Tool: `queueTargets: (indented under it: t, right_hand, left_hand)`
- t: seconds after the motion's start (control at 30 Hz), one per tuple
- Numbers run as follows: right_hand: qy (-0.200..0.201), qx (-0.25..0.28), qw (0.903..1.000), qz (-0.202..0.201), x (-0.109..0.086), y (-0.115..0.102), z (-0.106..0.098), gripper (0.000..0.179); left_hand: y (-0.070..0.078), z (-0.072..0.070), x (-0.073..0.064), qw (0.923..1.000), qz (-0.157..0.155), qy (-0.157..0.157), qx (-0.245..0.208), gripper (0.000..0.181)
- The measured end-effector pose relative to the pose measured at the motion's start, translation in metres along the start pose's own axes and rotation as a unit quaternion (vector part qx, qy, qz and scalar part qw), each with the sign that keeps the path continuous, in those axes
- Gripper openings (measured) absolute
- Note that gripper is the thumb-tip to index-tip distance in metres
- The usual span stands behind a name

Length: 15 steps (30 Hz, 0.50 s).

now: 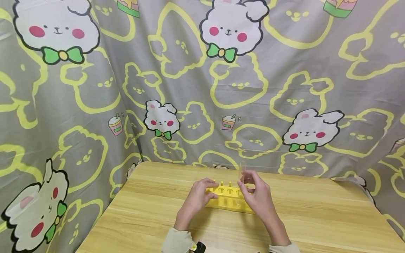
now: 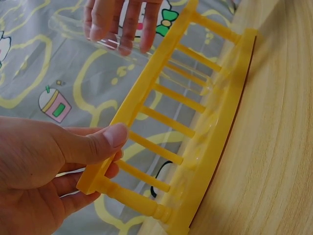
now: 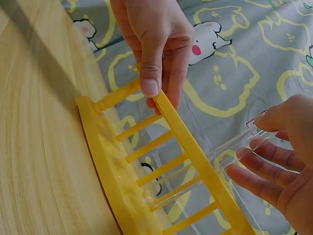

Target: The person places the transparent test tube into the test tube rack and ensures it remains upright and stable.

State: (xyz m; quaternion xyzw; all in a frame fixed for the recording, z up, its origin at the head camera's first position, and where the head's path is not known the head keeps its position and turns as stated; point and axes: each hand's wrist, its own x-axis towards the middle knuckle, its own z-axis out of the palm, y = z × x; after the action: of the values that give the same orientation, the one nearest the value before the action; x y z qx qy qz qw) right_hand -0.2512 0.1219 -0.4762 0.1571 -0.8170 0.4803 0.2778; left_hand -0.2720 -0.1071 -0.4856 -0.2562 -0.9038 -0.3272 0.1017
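Observation:
A yellow test tube rack stands on the wooden table, with a row of round holes and short pegs along its top. My left hand grips the left end of the upper bar, thumb on the near side and fingers behind. With the thumb and fingers of my right hand, I hold a clear test tube by its upper part. The tube passes through a hole right of the rack's middle. In the right wrist view, its rounded lower end is near the rack's base.
A wooden table extends to both sides of the rack. Behind it and at the left hangs a grey cloth printed with cartoon rabbits. A small black object shows at the left sleeve.

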Motion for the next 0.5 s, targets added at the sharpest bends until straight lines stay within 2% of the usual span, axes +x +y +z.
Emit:
queueTargets:
  t: [0.5]
  right_hand:
    - [-0.016, 0.007, 0.9998, 0.007, -0.0019, 0.0025, 0.0006, 0.035]
  left_hand:
    - [-0.0001, -0.0008, 0.0013, 1.0, -0.005, -0.002, 0.0, 0.035]
